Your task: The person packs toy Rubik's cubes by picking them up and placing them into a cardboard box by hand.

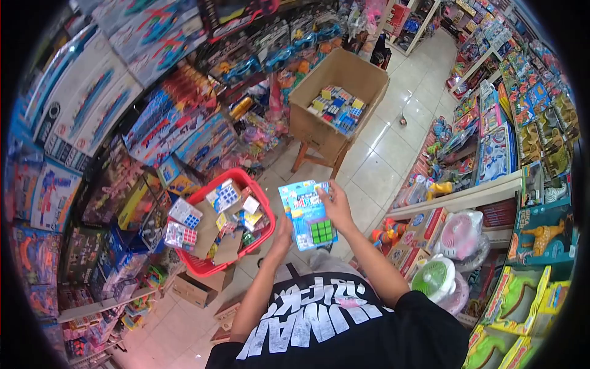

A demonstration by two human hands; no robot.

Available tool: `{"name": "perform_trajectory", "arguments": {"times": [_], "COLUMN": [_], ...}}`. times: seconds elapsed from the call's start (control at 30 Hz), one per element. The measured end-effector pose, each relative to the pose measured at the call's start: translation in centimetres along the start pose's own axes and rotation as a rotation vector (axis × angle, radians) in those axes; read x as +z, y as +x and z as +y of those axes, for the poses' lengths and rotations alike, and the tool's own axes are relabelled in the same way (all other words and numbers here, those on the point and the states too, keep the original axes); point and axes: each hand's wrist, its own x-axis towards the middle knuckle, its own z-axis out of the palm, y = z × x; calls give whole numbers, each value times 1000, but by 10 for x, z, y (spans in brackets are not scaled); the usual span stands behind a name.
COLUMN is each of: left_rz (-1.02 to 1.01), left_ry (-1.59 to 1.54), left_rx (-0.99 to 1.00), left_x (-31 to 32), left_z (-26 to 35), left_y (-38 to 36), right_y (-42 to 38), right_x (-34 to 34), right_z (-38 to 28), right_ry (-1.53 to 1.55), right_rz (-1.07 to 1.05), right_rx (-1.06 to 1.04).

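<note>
A puzzle cube in a light-blue blister card [299, 216] is held upright in front of my chest, its green face showing at the lower right. My left hand [282, 237] grips the card's left edge, mostly seen from the side. At the upper right edge, my right hand [335, 208] has its thumb over the front and its fingers behind, hidden. Left of my hands is a red plastic basket [265, 200], with several small boxed puzzle cubes [224, 195] on a piece of cardboard inside.
Ahead, an open cardboard box [310, 131] with many packaged cubes rests on a wooden stool [313, 157]. Packed toy shelves line both sides. Pink and green fans [433, 277] stand at my right. The tiled floor [393, 144] runs up the aisle. A small carton [196, 289] lies below the basket.
</note>
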Motion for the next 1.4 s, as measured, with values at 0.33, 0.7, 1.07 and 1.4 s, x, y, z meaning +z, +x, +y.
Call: {"name": "perform_trajectory", "arguments": {"times": [0.33, 0.7, 1.07, 1.4], "left_rz": [71, 322, 57, -363], "left_ry": [370, 354, 653, 1386], "left_rx": [-24, 333, 380, -202], "left_x": [91, 110, 156, 58], "left_z": [-30, 42, 200, 133], "left_y": [68, 161, 351, 586], "right_y": [33, 91, 272, 425], "right_x": [-107, -119, -133, -157], "right_z": [20, -77, -92, -7], "right_ry": [-181, -56, 140, -1228], "right_rz": [161, -342, -28, -103], "right_rx": [127, -4, 18, 667]}}
